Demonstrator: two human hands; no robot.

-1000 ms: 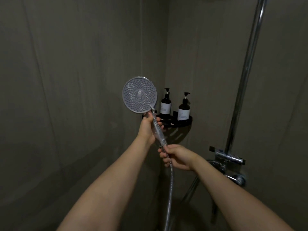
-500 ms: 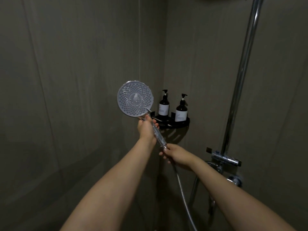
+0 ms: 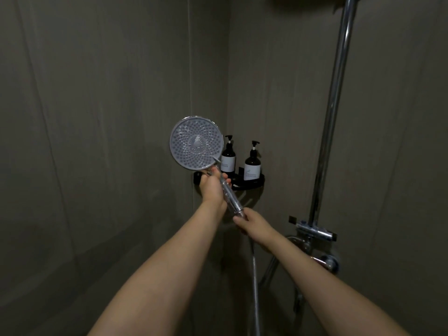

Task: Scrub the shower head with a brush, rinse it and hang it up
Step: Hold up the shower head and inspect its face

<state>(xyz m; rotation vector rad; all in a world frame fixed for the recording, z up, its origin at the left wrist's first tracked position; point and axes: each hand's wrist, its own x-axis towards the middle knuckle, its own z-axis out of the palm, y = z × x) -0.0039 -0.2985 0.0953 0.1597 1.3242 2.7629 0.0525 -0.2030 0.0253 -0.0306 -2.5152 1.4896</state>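
Note:
The shower head (image 3: 196, 143) is a round grey disc of nozzles facing me, on a clear handle that slants down to the right. My left hand (image 3: 213, 187) is wrapped around the upper part of the handle, just below the disc. My right hand (image 3: 252, 224) grips the lower end of the handle, where the metal hose (image 3: 255, 282) joins and hangs down. No brush is visible.
Two dark pump bottles (image 3: 228, 155) (image 3: 252, 163) stand on a black corner shelf (image 3: 252, 184) behind the shower head. A chrome riser pipe (image 3: 332, 110) runs up the right wall from the mixer valve (image 3: 315, 232). Grey walls close in on the left and right.
The shower head has dropped slightly lower and shifted left in view. Both hands keep their hold on the handle, and the hose now hangs straighter.

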